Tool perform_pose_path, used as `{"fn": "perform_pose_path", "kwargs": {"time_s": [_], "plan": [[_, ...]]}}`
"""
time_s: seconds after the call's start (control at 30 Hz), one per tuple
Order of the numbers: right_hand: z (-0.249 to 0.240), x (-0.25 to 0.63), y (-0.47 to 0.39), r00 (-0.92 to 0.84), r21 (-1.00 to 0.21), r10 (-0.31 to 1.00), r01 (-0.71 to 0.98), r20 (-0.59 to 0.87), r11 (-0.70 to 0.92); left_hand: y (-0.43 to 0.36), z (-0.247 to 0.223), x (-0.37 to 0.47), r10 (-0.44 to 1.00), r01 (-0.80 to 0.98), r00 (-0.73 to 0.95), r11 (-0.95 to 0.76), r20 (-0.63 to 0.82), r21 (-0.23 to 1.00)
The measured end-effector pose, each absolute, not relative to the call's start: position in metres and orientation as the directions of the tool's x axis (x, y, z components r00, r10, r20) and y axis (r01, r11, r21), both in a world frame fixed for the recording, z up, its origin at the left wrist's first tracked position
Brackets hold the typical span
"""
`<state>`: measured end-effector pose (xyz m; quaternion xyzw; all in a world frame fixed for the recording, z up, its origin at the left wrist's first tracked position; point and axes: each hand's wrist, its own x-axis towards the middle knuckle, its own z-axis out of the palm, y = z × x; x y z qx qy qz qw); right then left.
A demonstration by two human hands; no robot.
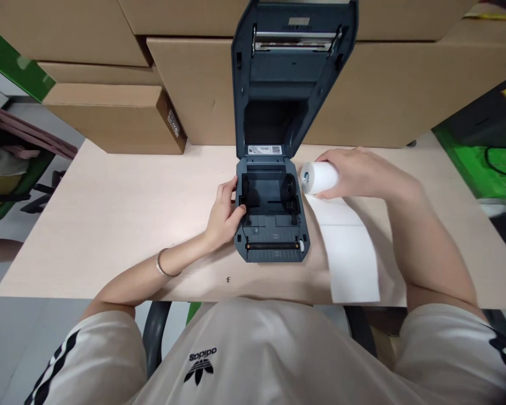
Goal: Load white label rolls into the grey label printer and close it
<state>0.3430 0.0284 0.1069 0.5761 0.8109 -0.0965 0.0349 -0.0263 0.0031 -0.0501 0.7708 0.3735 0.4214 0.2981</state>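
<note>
A dark grey label printer [272, 225] stands on the table with its lid [284, 70] swung up, showing the hollow bay and the black roller at its front. My left hand [224, 218] grips the printer's left side, thumb over the top edge and fingers along the wall. To the right of the printer, my right hand [358, 171] is closed around a roll of white labels [322, 178], its core end facing the printer. From the roll, an unwound strip of labels [349, 247] hangs toward the table's front edge. My right fingertips are partly hidden behind the roll.
Large cardboard boxes [194, 93] line the back of the table [109, 225], and a smaller carton [122, 124] sits at the back left. A tiny dark scrap [228, 279] lies near the front edge. Green and black items [489, 163] are at the right.
</note>
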Motion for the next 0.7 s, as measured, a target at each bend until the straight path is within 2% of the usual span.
{"fn": "perform_pose_path", "kwargs": {"time_s": [0.17,0.3,0.4,0.5,0.6,0.7], "plan": [[0.057,0.331,0.055,-0.353,-0.129,0.913,0.934,-0.205,0.332,0.004,-0.051,-0.026,0.827,0.32,0.364,-0.544,0.429,0.776],[0.047,0.328,0.058,-0.377,-0.164,0.903,0.923,-0.205,0.348,0.003,-0.05,-0.026,0.83,0.32,0.367,-0.536,0.42,0.781],[0.053,0.352,0.052,-0.374,-0.305,0.909,0.901,-0.184,0.309,0.003,-0.05,-0.025,0.83,0.314,0.368,-0.535,0.419,0.784],[0.054,0.387,0.044,-0.239,-0.441,0.956,0.886,-0.168,0.145,0.003,-0.05,-0.025,0.825,0.298,0.363,-0.544,0.433,0.785],[0.041,0.405,0.035,-0.138,-0.399,0.972,0.915,-0.192,0.051,0.003,-0.05,-0.024,0.822,0.287,0.359,-0.548,0.443,0.785],[0.026,0.404,0.027,-0.131,-0.365,0.97,0.93,-0.203,0.049,0.003,-0.05,-0.023,0.824,0.289,0.363,-0.543,0.434,0.789]]}}
